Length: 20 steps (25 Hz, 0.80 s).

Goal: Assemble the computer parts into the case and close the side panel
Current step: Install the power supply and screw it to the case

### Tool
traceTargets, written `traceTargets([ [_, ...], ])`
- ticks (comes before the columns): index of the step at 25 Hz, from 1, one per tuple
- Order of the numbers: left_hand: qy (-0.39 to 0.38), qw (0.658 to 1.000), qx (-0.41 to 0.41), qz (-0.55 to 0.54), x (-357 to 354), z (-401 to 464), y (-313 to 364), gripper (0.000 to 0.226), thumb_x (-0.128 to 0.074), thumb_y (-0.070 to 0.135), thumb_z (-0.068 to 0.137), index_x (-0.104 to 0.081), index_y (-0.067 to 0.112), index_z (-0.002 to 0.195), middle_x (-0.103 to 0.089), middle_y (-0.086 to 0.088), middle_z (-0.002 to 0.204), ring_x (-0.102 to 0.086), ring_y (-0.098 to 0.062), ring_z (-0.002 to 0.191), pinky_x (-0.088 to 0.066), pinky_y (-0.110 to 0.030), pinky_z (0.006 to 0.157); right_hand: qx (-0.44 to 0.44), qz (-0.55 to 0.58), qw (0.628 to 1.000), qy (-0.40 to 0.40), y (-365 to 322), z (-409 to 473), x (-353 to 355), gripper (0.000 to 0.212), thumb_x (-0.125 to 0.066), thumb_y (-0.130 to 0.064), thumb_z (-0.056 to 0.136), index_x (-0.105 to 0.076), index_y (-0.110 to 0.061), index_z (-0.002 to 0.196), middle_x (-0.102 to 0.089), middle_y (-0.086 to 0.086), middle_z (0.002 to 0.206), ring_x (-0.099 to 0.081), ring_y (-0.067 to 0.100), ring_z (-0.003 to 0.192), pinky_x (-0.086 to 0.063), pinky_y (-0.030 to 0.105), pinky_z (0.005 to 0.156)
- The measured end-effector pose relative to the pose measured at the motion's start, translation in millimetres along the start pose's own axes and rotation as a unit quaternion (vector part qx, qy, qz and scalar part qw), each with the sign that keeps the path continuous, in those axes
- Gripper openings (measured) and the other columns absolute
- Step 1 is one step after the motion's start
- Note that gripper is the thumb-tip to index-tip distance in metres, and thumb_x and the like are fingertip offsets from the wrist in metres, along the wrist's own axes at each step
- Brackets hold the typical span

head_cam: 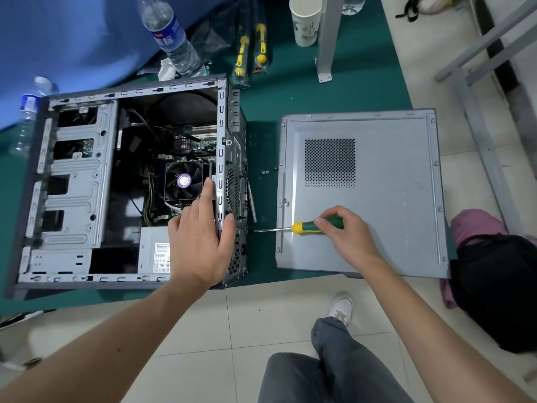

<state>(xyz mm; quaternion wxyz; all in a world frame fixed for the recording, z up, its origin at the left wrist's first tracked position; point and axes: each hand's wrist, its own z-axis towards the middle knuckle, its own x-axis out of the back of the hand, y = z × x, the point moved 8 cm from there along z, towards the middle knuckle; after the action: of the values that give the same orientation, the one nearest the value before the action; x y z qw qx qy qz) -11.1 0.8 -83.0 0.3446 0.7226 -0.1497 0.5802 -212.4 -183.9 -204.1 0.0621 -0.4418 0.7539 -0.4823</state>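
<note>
The open grey computer case lies on its side on the green mat, with the motherboard and its black CPU fan showing inside and the power supply at the near corner. My left hand rests flat on the case's rear edge, fingers straight, thumb over the back wall. My right hand grips the green and yellow screwdriver, whose tip points left at the case's rear wall. The grey side panel lies flat to the right, under that hand.
Two loose screws lie on the green mat between case and panel. Behind the case stand a water bottle, a paper cup, bagged yellow-handled tools and a grey post. A black bag sits at right.
</note>
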Motion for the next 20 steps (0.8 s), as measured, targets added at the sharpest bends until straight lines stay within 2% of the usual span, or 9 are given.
traceTargets([
  [2,0.001,1.0,0.0,-0.003,0,0,0,0.067,-0.029,0.048,0.095,-0.016,0.02,0.155,-0.047,0.012,0.099,-0.045,-0.012,0.098,-0.029,-0.04,0.1,-0.012,-0.088,0.996,-0.011,3,3,0,0.031,-0.061,-0.05,0.091,-0.065,-0.022,0.076,-0.062,0.004,0.074,-0.063,0.02,0.07,-0.047,0.035,0.064],
  [4,0.001,1.0,0.0,-0.003,0,0,0,0.067,-0.028,0.048,0.095,-0.016,0.02,0.155,-0.046,0.012,0.099,-0.045,-0.013,0.098,-0.028,-0.04,0.101,0.019,-0.017,0.999,-0.048,-3,3,-5,0.01,-0.064,-0.033,0.092,-0.069,-0.027,0.087,-0.058,0.004,0.092,-0.061,0.019,0.082,-0.049,0.035,0.074],
  [6,0.001,1.0,0.0,-0.002,0,-1,0,0.067,-0.028,0.047,0.095,-0.016,0.02,0.155,-0.046,0.012,0.1,-0.046,-0.013,0.099,-0.028,-0.04,0.101,0.042,0.07,0.993,-0.086,-8,0,-9,0.025,-0.065,-0.007,0.089,-0.07,-0.03,0.099,-0.049,0.001,0.106,-0.057,0.015,0.088,-0.051,0.029,0.079],
  [8,0.001,1.0,-0.002,-0.004,0,-1,1,0.067,-0.029,0.047,0.096,-0.016,0.02,0.155,-0.046,0.012,0.1,-0.046,-0.014,0.099,-0.028,-0.04,0.101,0.026,0.097,0.993,-0.061,-4,0,-5,0.022,-0.067,-0.01,0.088,-0.069,-0.031,0.094,-0.057,-0.001,0.092,-0.058,0.013,0.069,-0.051,0.024,0.061],
  [10,0.001,1.0,-0.002,-0.003,0,0,1,0.067,-0.03,0.047,0.096,-0.016,0.02,0.155,-0.047,0.011,0.102,-0.046,-0.014,0.099,-0.028,-0.04,0.101,-0.008,0.061,0.998,-0.028,0,0,-1,0.008,-0.068,-0.035,0.089,-0.066,-0.03,0.083,-0.057,-0.009,0.064,-0.052,0.009,0.051,-0.045,0.021,0.046],
  [12,0.001,1.0,-0.001,-0.001,-1,-1,0,0.067,-0.03,0.047,0.096,-0.015,0.02,0.155,-0.048,0.011,0.103,-0.047,-0.014,0.1,-0.028,-0.041,0.102,-0.017,0.012,0.999,-0.028,4,2,-3,0.02,-0.063,-0.045,0.09,-0.065,-0.028,0.079,-0.058,-0.011,0.064,-0.053,0.007,0.053,-0.046,0.022,0.048],
  [15,0.001,1.0,-0.002,-0.005,1,-1,1,0.067,-0.029,0.046,0.096,-0.016,0.019,0.155,-0.048,0.01,0.103,-0.047,-0.014,0.101,-0.028,-0.04,0.101,0.01,0.096,0.994,-0.041,-2,3,-4,0.009,-0.065,-0.02,0.091,-0.065,-0.028,0.091,-0.056,-0.001,0.098,-0.056,0.013,0.071,-0.047,0.018,0.059],
  [17,0.002,1.0,-0.002,-0.002,0,0,1,0.067,-0.03,0.046,0.096,-0.016,0.019,0.155,-0.05,0.008,0.104,-0.047,-0.015,0.102,-0.028,-0.041,0.102,0.003,0.121,0.992,-0.026,-1,2,-3,0.011,-0.065,-0.015,0.09,-0.062,-0.025,0.089,-0.058,0.001,0.09,-0.055,0.013,0.062,-0.045,0.017,0.052],
  [20,0.0,1.0,0.0,0.0,0,0,1,0.067,-0.03,0.046,0.096,-0.015,0.019,0.155,-0.047,0.01,0.102,-0.046,-0.014,0.1,-0.028,-0.04,0.101,-0.024,0.044,0.999,0.012,5,2,-2,0.024,-0.063,-0.039,0.092,-0.059,-0.023,0.075,-0.055,-0.008,0.062,-0.053,0.011,0.05,-0.043,0.021,0.044],
])
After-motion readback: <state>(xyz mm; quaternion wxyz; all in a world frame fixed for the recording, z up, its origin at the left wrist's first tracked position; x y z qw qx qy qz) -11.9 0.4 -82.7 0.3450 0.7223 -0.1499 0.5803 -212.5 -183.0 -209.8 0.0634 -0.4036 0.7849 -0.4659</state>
